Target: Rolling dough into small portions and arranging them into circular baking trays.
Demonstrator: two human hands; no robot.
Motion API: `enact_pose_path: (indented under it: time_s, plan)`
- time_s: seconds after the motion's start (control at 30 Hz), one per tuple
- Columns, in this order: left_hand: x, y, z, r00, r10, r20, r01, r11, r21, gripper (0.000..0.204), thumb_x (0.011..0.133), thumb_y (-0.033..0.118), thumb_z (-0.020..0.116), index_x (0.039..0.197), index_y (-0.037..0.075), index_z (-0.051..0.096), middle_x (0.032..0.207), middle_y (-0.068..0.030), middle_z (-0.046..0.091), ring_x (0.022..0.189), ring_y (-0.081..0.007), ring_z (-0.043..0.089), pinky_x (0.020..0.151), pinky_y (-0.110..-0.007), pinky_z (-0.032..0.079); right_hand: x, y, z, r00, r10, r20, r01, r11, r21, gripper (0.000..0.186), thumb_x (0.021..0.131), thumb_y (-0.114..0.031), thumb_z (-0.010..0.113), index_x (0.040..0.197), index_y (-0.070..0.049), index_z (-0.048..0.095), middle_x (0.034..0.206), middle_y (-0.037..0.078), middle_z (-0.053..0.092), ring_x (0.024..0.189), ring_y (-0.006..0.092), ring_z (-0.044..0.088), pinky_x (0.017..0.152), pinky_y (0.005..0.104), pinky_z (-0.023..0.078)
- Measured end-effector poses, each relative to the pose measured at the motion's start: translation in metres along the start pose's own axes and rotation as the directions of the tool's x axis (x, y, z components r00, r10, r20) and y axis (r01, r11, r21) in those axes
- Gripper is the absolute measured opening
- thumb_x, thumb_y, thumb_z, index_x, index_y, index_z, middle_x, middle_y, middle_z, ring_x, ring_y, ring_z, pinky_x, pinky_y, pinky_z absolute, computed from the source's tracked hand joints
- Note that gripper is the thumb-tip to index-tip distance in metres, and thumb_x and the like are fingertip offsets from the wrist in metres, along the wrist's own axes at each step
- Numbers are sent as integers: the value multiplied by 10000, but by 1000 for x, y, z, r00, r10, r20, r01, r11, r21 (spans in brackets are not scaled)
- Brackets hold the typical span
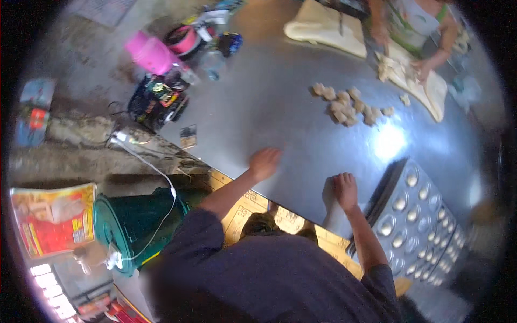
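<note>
My left hand point(265, 163) rests low on the metal table point(258, 107) near its front edge, blurred, its fingers curled together. Farther right, my right hand point(345, 190) is also on the tabletop with bent, closed fingers. Whatever lies under either palm is hidden. Beyond my hands, several small dough pieces point(347, 107) lie in a loose cluster. To the right of my right hand is a dark metal baking tray point(410, 243) with round hollows, many holding pale dough balls.
Across the table a person's hands point(423, 70) work on a dough sheet point(431, 94); another dough slab point(326, 29) lies beside it. Pink containers point(148, 52) and a dark bag point(156, 99) crowd the left edge. A green bin point(140, 220) and white cable point(161, 175) are at left.
</note>
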State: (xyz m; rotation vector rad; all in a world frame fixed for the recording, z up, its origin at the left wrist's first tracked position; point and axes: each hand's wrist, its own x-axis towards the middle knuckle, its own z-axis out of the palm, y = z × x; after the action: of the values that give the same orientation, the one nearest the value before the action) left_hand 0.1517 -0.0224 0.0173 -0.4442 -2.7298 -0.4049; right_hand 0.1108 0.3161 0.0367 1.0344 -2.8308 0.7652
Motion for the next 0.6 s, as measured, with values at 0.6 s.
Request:
enact_pose_path:
  time_s: [0.6]
  plan:
    - [-60,97,-15,984,-153,94,155,988,-6,302,810,298,605,983,51,581,957,-151,548,959,-327,529,859,-475,410,-72,-73,37,994,107,29,-102,986,-130,329,757,-201,610,1045,-49,560,1053,160,516,963,334,499,838,455,425]
